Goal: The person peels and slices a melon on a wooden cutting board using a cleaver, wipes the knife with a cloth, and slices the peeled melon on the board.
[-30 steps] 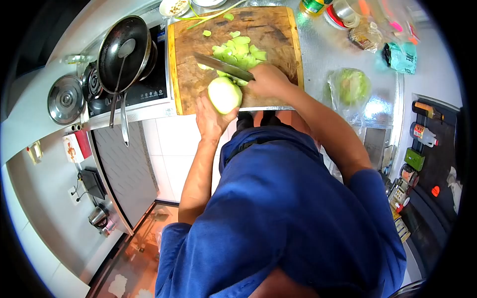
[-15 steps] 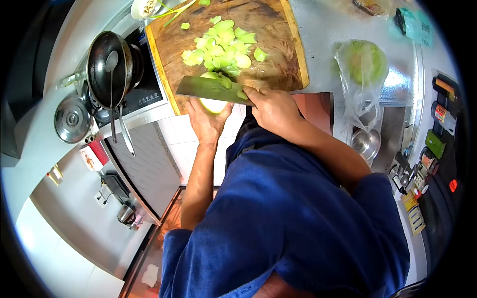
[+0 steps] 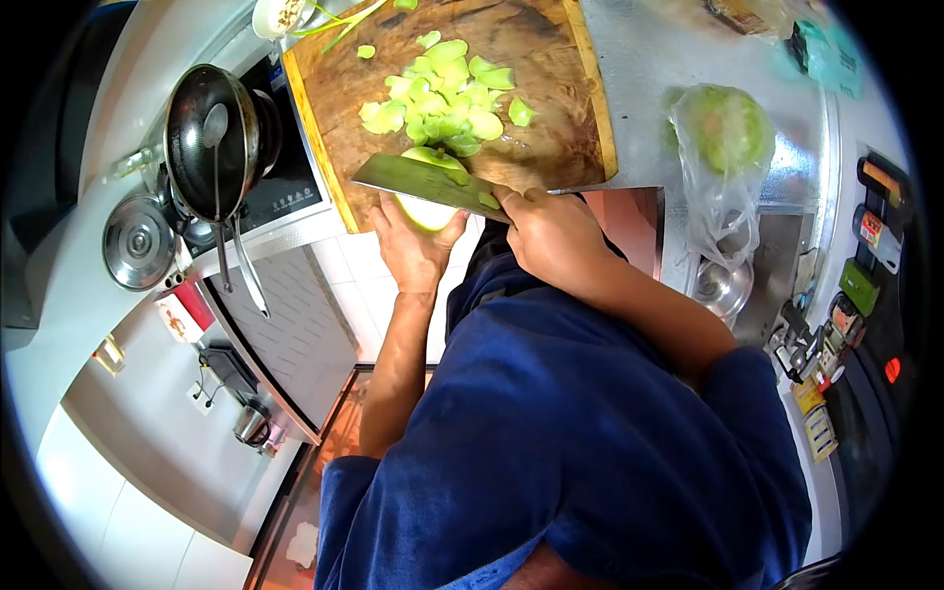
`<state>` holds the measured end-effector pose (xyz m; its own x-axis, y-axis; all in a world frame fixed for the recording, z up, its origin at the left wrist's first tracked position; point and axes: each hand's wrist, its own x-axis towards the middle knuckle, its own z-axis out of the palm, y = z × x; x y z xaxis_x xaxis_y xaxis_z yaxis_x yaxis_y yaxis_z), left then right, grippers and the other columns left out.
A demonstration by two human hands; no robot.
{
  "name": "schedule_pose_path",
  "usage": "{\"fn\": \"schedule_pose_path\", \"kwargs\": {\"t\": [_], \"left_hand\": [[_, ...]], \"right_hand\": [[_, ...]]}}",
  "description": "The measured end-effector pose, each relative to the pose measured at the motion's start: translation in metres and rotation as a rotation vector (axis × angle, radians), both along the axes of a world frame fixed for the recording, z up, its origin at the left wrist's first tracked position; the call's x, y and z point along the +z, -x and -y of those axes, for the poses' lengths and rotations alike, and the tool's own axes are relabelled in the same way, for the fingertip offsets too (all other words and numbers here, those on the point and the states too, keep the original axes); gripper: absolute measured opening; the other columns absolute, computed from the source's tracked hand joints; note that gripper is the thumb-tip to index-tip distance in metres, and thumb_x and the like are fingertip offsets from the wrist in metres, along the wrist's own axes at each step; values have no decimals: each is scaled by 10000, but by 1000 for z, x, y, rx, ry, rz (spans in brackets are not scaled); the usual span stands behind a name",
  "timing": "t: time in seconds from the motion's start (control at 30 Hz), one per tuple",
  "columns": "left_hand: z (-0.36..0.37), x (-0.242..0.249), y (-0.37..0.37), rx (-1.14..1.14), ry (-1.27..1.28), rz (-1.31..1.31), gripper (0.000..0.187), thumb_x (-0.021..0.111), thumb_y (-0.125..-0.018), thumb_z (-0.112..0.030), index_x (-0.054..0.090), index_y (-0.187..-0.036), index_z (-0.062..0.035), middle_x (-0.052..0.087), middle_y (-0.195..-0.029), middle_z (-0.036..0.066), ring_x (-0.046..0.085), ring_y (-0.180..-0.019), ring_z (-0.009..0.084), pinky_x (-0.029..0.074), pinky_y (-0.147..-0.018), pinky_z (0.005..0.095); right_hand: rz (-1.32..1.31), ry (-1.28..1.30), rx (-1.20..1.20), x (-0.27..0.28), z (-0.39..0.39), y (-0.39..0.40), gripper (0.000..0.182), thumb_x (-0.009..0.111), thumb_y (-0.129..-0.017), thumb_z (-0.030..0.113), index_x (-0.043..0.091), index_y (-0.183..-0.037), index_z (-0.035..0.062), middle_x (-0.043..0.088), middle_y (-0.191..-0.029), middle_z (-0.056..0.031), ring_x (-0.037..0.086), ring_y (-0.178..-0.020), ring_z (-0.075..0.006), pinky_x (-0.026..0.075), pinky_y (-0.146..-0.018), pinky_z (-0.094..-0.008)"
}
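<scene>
My left hand [image 3: 414,253] is wrapped around the underside of a round green vegetable [image 3: 430,214] with pale flesh, perhaps a kohlrabi, at the near edge of the wooden cutting board [image 3: 536,59]. My right hand [image 3: 553,231] grips the handle of a cleaver [image 3: 418,181]. The cleaver's broad blade lies across the vegetable, hiding part of it, and small green bits stick to the metal. Just beyond the blade, a heap of thin light-green pieces [image 3: 442,93] is spread over the board.
Left of the board, a dark wok [image 3: 202,157] with a ladle in it sits by the stove, near a metal lid [image 3: 141,242]. At the right, a round green vegetable in a clear plastic bag [image 3: 723,147] rests on the counter above a metal bowl [image 3: 723,285]. A white bowl [image 3: 278,17] stands at the upper left.
The blade and both hands have shifted slightly down and to the right in view. Both grips are the same, and the heap of pieces looks unchanged.
</scene>
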<state>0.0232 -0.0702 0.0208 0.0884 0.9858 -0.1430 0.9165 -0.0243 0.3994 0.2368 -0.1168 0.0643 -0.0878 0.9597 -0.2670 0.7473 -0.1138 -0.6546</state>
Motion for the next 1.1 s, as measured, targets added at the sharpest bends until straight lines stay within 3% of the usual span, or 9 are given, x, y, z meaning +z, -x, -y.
{"fn": "schedule_pose_path", "kwargs": {"t": [0.47, 0.83, 0.97, 1.1], "left_hand": [[-2, 3, 0, 35, 93, -10, 1179, 920, -646, -533, 336, -1515, 9, 485, -1303, 246, 550, -1179, 455, 505, -974, 519], [-3, 8, -2, 76, 121, -11, 1198, 940, -613, -527, 347, -1514, -5, 477, -1358, 225, 524, -1230, 438, 511, -979, 504], [-3, 5, 0, 23, 30, 20, 1191, 961, -593, -482, 360, -1507, -13, 479, -1372, 217, 517, -1244, 436, 511, -985, 503], [-7, 10, -3, 55, 98, 14, 1189, 969, -584, -467, 367, -1506, -16, 477, -1386, 216, 513, -1251, 433, 512, -988, 501]], "right_hand": [[48, 73, 35, 13, 3, -4, 482, 681, -846, 121, 635, -1310, -1, 722, -944, -193, 704, -833, -361, 565, -737, -472], [116, 91, 60, 33, -5, -4, 445, 658, -837, 97, 654, -1271, -5, 731, -949, -220, 712, -916, -379, 575, -785, -491], [101, 114, 71, 39, -9, -6, 432, 650, -842, 101, 660, -1260, -6, 730, -1036, -233, 711, -946, -382, 582, -809, -488], [136, 141, 78, 43, -9, -4, 416, 642, -849, 96, 662, -1251, -7, 725, -1101, -228, 712, -924, -383, 587, -802, -483]]}}
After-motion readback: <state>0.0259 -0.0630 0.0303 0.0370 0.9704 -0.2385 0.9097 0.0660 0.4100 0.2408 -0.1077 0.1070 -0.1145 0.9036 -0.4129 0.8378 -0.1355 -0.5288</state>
